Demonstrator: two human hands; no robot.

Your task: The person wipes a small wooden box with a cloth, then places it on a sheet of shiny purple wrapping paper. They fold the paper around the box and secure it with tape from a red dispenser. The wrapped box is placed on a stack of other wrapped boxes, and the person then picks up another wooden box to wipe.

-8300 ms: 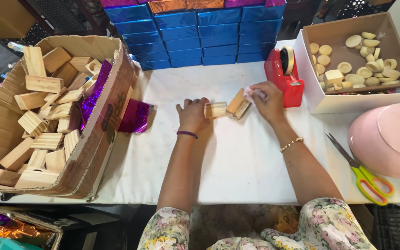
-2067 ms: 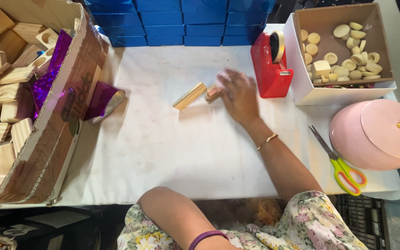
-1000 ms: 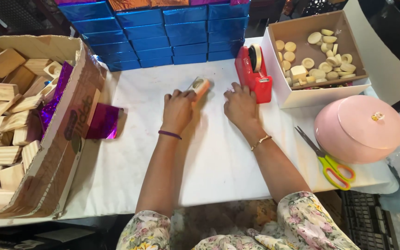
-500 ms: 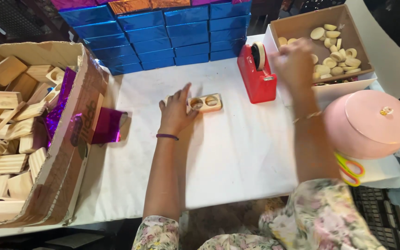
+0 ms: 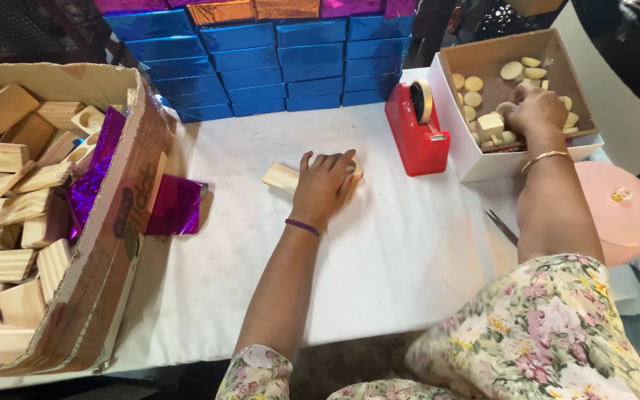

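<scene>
1. Head view, looking down on a white table (image 5: 379, 267) from a seated position, both forearms out of floral sleeves.
2. Left hand (image 5: 324, 185) palm down at mid-table, fingers spread and nearly flat, pressing on a pale wood block (image 5: 281, 176) rather than wrapped around it; only the block's left end showing past the thumb.
3. Right hand (image 5: 533, 111) reaching into a white box (image 5: 475, 159) at the far right, fingers curled down among small wooden discs (image 5: 472, 83) and cubes; impossible to tell whether closed on a piece yet.
4. Red tape dispenser (image 5: 416, 137) between block and white box, just beside the box wall.
5. Far left: large carton (image 5: 138, 200) heaped with more blocks (image 5: 9, 155), a purple foil sheet (image 5: 175, 206) lying against its side.
6. Along the back edge: a stack of parcels (image 5: 261, 55) wrapped in shiny blue foil, a few orange and purple on top.
7. Near right: round pink lid (image 5: 620, 211), with scissor blades (image 5: 501, 226) poking out from behind the right arm.
8. Judged step: picking a small piece from the white box while steadying the block on the table.
9. Likely need for the next move: a firm pinch on one single piece, a lift clear of the box wall and the dispenser, and the left hand holding the block steady at mid-table.
</scene>
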